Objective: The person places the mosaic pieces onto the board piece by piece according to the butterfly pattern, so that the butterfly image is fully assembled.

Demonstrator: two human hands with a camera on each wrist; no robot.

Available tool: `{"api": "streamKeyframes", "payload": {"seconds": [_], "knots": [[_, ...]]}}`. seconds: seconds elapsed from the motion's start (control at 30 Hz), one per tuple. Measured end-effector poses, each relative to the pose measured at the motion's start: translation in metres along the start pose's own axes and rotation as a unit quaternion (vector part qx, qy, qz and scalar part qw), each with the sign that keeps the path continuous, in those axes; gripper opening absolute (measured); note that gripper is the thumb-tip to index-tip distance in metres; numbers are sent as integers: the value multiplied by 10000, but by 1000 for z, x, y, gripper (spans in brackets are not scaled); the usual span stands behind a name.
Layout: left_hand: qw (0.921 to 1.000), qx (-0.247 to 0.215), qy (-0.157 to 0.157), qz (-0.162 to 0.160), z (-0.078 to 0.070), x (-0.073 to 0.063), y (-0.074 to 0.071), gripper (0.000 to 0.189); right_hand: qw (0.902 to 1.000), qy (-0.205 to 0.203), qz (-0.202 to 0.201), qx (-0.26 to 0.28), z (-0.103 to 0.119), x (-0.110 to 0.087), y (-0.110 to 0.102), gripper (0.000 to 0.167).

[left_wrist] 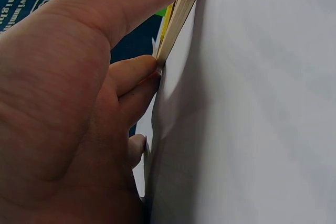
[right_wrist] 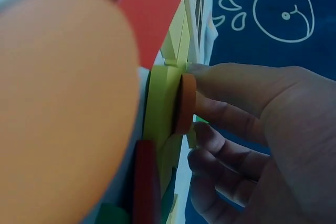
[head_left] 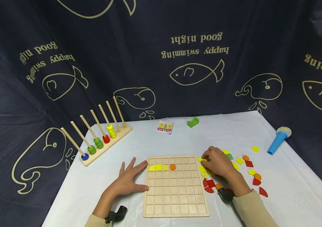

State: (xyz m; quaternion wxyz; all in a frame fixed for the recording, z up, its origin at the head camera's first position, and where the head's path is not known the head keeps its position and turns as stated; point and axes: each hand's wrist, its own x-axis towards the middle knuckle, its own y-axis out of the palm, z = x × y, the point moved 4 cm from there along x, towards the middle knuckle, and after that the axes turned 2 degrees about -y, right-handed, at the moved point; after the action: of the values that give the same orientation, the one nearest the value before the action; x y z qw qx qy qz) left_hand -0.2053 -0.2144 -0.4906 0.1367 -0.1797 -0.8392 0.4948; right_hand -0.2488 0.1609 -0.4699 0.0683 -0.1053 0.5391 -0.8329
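Observation:
In the head view, my left hand [head_left: 129,179] lies with spread fingers at the left edge of a wooden grid board [head_left: 178,199]; its thumb and index finger touch the edge. Three yellow pieces [head_left: 158,167] and an orange disc [head_left: 172,166] sit in the board's upper cells. My right hand [head_left: 217,161] is bent down over loose pieces by the board's right edge. The right wrist view has its thumb and fingertips at yellow pieces [right_wrist: 161,103], beside another orange disc [right_wrist: 186,103]. Whether they pinch a piece is unclear.
Red pieces [head_left: 211,183] and other coloured shapes are scattered right of the board. A bead stacker [head_left: 107,145] stands at the left. Farther back are a pattern card [head_left: 165,127] and a green block [head_left: 193,122]. A blue toy microphone [head_left: 277,142] lies at the right edge.

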Motion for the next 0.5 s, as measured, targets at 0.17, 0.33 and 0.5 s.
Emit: {"api": "streamKeyframes", "payload": {"seconds": [0.17,0.33,0.5], "knots": [[10000,-16,-41,60,0,0,0,99,9999,35,-57,-137,-1,-2,-2,10],[10000,3,-37,59,1,0,0,100,10000,-55,17,-50,0,-1,-1,16],[10000,-71,-12,37,0,0,0,99,9993,-234,272,137,3,2,1,29]]}}
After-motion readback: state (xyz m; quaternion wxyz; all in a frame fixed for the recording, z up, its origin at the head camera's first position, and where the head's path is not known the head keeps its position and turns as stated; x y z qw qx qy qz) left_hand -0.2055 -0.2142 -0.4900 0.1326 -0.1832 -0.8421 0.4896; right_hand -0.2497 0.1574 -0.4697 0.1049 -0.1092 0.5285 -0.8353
